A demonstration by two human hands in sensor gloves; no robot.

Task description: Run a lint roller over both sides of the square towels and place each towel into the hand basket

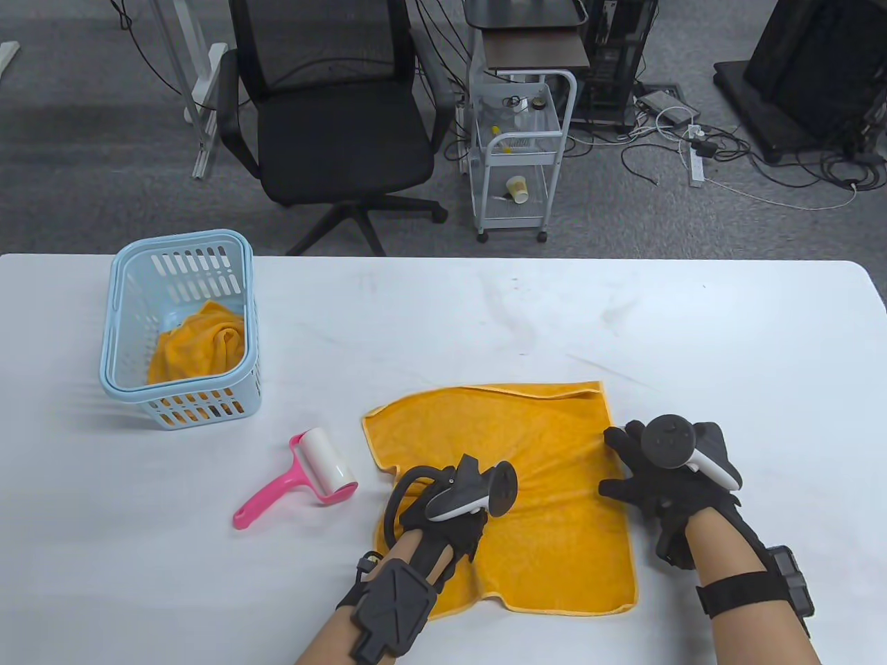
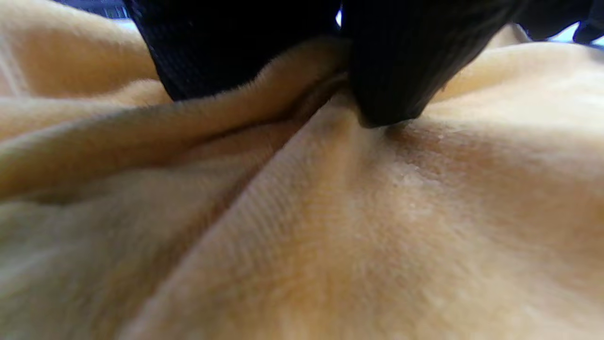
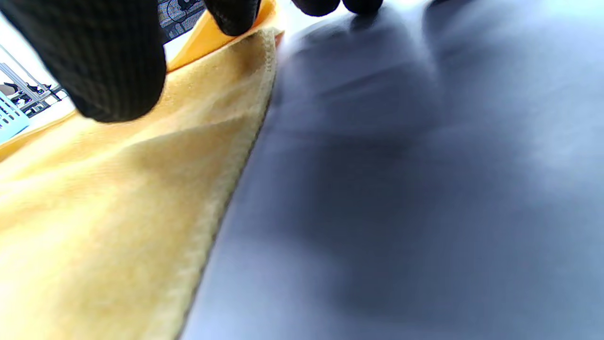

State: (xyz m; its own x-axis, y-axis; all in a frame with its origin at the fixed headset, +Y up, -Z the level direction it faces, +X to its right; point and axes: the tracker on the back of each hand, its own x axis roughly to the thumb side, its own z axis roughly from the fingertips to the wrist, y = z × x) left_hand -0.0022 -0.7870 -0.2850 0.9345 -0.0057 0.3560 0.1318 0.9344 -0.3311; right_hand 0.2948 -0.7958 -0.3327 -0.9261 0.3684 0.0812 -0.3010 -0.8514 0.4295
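— Looking around the white table [image 1: 485, 312] first: what lies near the work?

— A pale blue slotted plastic hand basket [image 1: 181, 325] stands at the far left with a crumpled orange towel [image 1: 201, 343] inside it. A pink-handled lint roller with a white roll [image 1: 298, 478] lies flat between the basket and the spread cloth, just left of the left hand [image 1: 443, 519], touching nothing else. Beyond the far edge stand a black office chair [image 1: 332, 118] and a small white wire cart [image 1: 520, 152].

— How much room is there?

— Bare tabletop runs behind the cloth and off to the right. The right hand [image 1: 665, 478] sits at the cloth's right edge, mostly over bare table.

— And the cloth itself?

— An orange square terry towel [image 1: 527, 443] lies near the front middle of the table. Its far edge is folded over in a narrow strip, and the near left corner is bunched under the left hand.

— The fingers?

— In the left wrist view two gloved fingertips [image 2: 391, 71] pinch up a ridge of the pile between them. In the right wrist view the right fingertips [image 3: 113, 61] lie fairly straight; one tip touches the hem, but whether they press or grasp it I cannot tell.
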